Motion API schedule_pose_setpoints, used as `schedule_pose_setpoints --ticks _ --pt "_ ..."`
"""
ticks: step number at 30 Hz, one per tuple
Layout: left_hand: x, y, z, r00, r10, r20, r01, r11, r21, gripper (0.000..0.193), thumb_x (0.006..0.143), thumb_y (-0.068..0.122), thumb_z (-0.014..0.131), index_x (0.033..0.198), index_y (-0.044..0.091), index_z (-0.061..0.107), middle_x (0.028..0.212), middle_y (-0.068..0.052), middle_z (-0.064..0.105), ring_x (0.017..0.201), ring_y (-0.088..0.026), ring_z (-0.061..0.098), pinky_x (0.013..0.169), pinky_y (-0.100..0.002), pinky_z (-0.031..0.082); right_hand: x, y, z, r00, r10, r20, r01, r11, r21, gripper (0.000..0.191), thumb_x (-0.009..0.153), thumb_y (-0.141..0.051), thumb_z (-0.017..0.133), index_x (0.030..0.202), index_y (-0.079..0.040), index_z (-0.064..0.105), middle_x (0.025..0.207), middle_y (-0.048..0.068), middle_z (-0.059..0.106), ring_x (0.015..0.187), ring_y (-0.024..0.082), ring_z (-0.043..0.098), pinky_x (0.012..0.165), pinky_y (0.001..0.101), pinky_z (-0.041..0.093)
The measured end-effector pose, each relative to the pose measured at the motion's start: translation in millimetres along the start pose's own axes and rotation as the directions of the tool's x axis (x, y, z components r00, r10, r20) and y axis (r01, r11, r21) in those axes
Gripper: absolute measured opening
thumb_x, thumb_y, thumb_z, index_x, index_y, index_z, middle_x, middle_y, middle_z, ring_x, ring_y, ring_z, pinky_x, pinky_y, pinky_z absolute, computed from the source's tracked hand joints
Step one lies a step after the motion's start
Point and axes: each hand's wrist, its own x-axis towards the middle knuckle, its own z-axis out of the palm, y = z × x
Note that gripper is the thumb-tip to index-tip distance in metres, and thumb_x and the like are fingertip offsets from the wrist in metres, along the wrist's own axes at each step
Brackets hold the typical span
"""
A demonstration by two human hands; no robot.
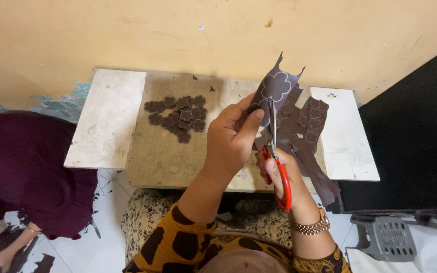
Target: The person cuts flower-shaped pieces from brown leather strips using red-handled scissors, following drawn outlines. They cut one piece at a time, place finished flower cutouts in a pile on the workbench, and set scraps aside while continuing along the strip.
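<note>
With your left hand (231, 139) pinching the dark brown scrap (275, 91) up above the bench (178, 156), to the right of the pile of cut flower shapes (178, 117), turn the scrap rather than the red-handled scissors (276, 167) so the blades keep to the pale flower outline. Your right hand (287, 177) is closed through the handles below the scrap, its fingers mostly hidden. I cannot tell how far the cut runs, and the brown strips (307, 129) right of the scrap run off the bench edge.

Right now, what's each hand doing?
Left hand: closed on the brown sheet piece with a flower outline.
Right hand: closed in the red-handled scissors, blades at the sheet.
</note>
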Motion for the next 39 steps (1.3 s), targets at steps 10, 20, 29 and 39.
schedule_pose_setpoints --ticks 10,20,29,39 --pt "-2.3 3.9 1.0 0.996 -0.08 0.047 0.085 0.989 -0.125 0.032 0.1 0.009 0.071 0.129 -0.004 0.067 0.102 -0.003 0.074 0.09 -0.006 0.065 0.081 -0.021 0.054 -3.5 -18.4 4.0 0.996 -0.083 0.025 0.084 0.996 -0.04 0.072 0.095 -0.075 0.048 0.096 -0.004 0.057 0.078 0.001 0.053 0.069 0.011 0.048 0.061 0.0247 0.04" --pt "-4.2 8.2 3.1 0.988 -0.15 0.047 0.156 0.973 -0.17 0.017 0.097 0.008 0.071 0.111 -0.003 0.069 0.094 -0.002 0.073 0.081 -0.004 0.063 0.073 -0.021 0.053 -4.1 -18.5 7.1 0.996 -0.084 -0.022 0.083 0.996 -0.042 0.075 0.095 -0.076 0.046 0.096 -0.002 0.058 0.078 0.002 0.053 0.069 0.013 0.047 0.062 0.0265 0.039" --pt "-3.8 2.0 2.9 0.968 -0.241 0.071 0.25 0.947 -0.2 0.009 0.095 0.006 0.071 0.098 -0.002 0.071 0.086 -0.001 0.072 0.075 -0.004 0.063 0.069 -0.021 0.051 -5.6 -13.2 2.5 0.998 -0.065 -0.006 0.065 0.998 0.001 0.077 0.097 -0.075 0.043 0.098 -0.001 0.06 0.076 0.003 0.055 0.068 0.012 0.048 0.061 0.0256 0.038" --pt "-6.8 -8.6 10.3 0.965 -0.264 0.007 0.258 0.938 -0.23 0.007 0.093 0.006 0.072 0.096 -0.001 0.071 0.084 -0.001 0.071 0.074 -0.004 0.061 0.068 -0.021 0.05 -5.0 -10.2 8.1 0.991 -0.064 -0.114 0.066 0.998 0.01 0.068 0.098 -0.069 0.048 0.092 -0.002 0.057 0.074 0.002 0.052 0.064 0.01 0.047 0.057 0.0249 0.038"
